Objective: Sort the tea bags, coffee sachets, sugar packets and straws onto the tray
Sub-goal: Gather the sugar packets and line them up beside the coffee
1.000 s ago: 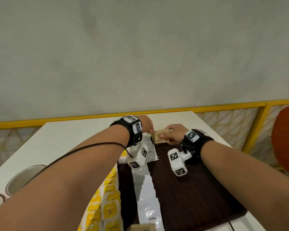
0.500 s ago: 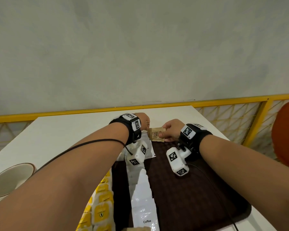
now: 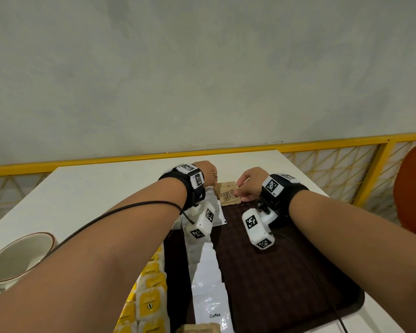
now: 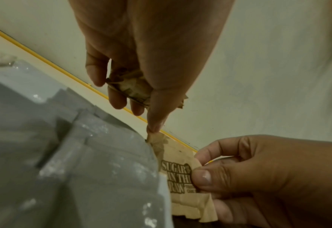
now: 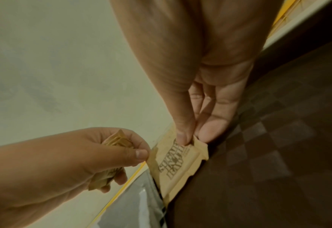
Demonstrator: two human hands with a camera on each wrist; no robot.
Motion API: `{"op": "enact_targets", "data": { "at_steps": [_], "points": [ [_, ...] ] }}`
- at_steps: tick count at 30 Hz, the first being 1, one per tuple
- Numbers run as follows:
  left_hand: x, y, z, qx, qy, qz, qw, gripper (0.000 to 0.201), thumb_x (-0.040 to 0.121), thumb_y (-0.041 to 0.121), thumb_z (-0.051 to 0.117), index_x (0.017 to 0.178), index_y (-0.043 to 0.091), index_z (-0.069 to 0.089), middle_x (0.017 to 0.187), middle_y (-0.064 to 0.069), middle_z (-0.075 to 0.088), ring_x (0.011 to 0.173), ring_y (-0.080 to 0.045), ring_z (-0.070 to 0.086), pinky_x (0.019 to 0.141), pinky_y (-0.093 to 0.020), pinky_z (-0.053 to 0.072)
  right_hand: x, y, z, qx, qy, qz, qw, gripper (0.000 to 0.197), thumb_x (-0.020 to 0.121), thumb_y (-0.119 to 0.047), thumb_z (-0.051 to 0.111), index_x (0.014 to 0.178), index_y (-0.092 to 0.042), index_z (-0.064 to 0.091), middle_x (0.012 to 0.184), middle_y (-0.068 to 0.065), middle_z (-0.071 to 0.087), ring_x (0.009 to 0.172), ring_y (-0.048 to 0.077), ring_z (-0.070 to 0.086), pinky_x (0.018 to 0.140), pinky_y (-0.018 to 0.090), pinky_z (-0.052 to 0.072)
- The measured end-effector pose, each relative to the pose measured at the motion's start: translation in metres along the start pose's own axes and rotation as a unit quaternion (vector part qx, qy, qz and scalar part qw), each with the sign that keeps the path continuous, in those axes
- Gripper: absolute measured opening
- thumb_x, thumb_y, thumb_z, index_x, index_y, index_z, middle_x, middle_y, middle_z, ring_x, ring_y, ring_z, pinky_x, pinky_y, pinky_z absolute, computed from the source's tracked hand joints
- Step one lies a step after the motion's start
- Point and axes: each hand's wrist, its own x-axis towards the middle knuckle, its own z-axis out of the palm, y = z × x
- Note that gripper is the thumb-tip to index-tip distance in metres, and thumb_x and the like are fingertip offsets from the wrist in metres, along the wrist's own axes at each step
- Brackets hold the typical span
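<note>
Right hand (image 3: pixel 249 185) pinching brown sugar packet (image 3: pixel 228 194) w/ thumb + fingers at far edge of dark tray (image 3: pixel 286 272), just beside row of white coffee sachets (image 3: pixel 208 267). Left hand (image 3: pixel 208 173) clutching bunch of more packets (image 4: pixel 130 86), thumb tip touching same packet's corner. Yellow tea bags (image 3: pixel 151 301) along tray's left side.

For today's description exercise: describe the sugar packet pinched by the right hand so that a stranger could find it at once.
Start at the dark brown tray on the white table. At its far edge, beside the row of white coffee sachets, the right hand pinches a sugar packet. It alone is flat brown paper with dark print.
</note>
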Motion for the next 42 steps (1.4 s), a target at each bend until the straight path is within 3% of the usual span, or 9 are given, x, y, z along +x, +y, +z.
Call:
{"op": "enact_targets", "data": {
  "at_steps": [9,13,17,22,25,27,32,36,42],
  "points": [
    [-0.002,0.003,-0.001,-0.017,0.002,0.001,1.000,0.018,0.090,0.018,0.061,0.105,0.011,0.069,0.108,-0.003,0.066,0.090,-0.019,0.056,0.072,-0.026,0.042,-0.002,0.000,0.001,0.014,0.000,0.010,1.000,0.026,0.075,0.004,0.077,0.076,-0.006,0.053,0.097,0.030,0.068,0.079,0.036,0.069,0.078,0.042,0.057],
    [-0.018,-0.001,-0.019,-0.082,0.012,0.014,0.996,0.014,0.094,0.018,0.056,0.102,0.014,0.067,0.104,0.000,0.059,0.094,-0.017,0.055,0.073,-0.026,0.041,-0.015,-0.014,-0.008,-0.064,0.037,-0.021,0.997,0.030,0.078,-0.023,0.079,0.068,-0.008,0.054,0.079,0.018,0.066,0.072,0.026,0.062,0.083,0.044,0.057],
    [-0.062,-0.007,-0.041,-0.200,0.058,0.008,0.978,0.016,0.094,0.023,0.056,0.103,0.018,0.067,0.091,0.001,0.056,0.069,-0.014,0.053,0.055,-0.023,0.042,-0.074,-0.039,-0.002,-0.073,-0.023,-0.124,0.989,0.022,0.078,-0.029,0.077,0.073,-0.012,0.063,0.068,0.005,0.059,0.060,0.014,0.053,0.058,0.026,0.049],
    [-0.132,-0.018,-0.045,-0.351,0.059,0.001,0.935,0.012,0.091,0.021,0.061,0.099,0.018,0.069,0.080,0.005,0.053,0.059,-0.014,0.049,0.055,-0.024,0.044,-0.183,-0.043,0.039,-0.237,-0.267,-0.234,0.904,0.018,0.077,-0.034,0.078,0.091,-0.026,0.071,0.075,-0.016,0.064,0.064,-0.003,0.054,0.065,0.014,0.043],
    [-0.169,-0.016,-0.041,-0.346,0.046,0.016,0.937,0.012,0.092,0.019,0.060,0.099,0.016,0.069,0.079,0.005,0.053,0.060,-0.015,0.048,0.055,-0.025,0.042,-0.224,-0.029,0.062,-0.350,-0.266,-0.296,0.848,0.039,0.077,-0.039,0.076,0.112,-0.023,0.067,0.098,-0.017,0.063,0.074,-0.007,0.050,0.069,0.006,0.036],
    [-0.188,-0.014,-0.038,-0.330,0.038,0.025,0.943,0.013,0.092,0.019,0.059,0.099,0.015,0.069,0.079,0.007,0.054,0.062,-0.015,0.049,0.057,-0.026,0.043,-0.237,-0.020,0.074,-0.393,-0.254,-0.309,0.828,0.049,0.076,-0.043,0.076,0.118,-0.021,0.063,0.112,-0.009,0.061,0.087,-0.001,0.049,0.078,0.013,0.038],
    [-0.214,-0.010,-0.034,-0.311,0.038,0.036,0.949,0.012,0.093,0.020,0.058,0.099,0.018,0.068,0.084,0.008,0.056,0.063,-0.015,0.050,0.058,-0.027,0.044,-0.249,-0.014,0.082,-0.400,-0.234,-0.308,0.831,0.039,0.079,-0.033,0.072,0.114,-0.018,0.066,0.110,-0.001,0.063,0.096,0.016,0.058,0.085,0.030,0.048],
    [-0.221,-0.010,-0.037,-0.314,0.039,0.037,0.948,0.012,0.093,0.019,0.058,0.099,0.018,0.068,0.083,0.007,0.055,0.063,-0.015,0.050,0.058,-0.026,0.044,-0.251,-0.014,0.081,-0.391,-0.209,-0.321,0.837,0.015,0.084,-0.019,0.059,0.092,-0.014,0.070,0.091,0.002,0.068,0.081,0.018,0.059,0.079,0.034,0.051],
    [-0.220,-0.011,-0.044,-0.354,0.050,0.025,0.934,0.013,0.095,0.020,0.057,0.095,0.017,0.069,0.083,0.005,0.055,0.062,-0.016,0.048,0.058,-0.026,0.043,-0.244,-0.044,0.047,-0.304,-0.141,-0.317,0.887,0.010,0.089,-0.023,0.060,0.084,-0.021,0.068,0.077,-0.012,0.061,0.071,0.005,0.056,0.068,0.019,0.046]
  ]
}}
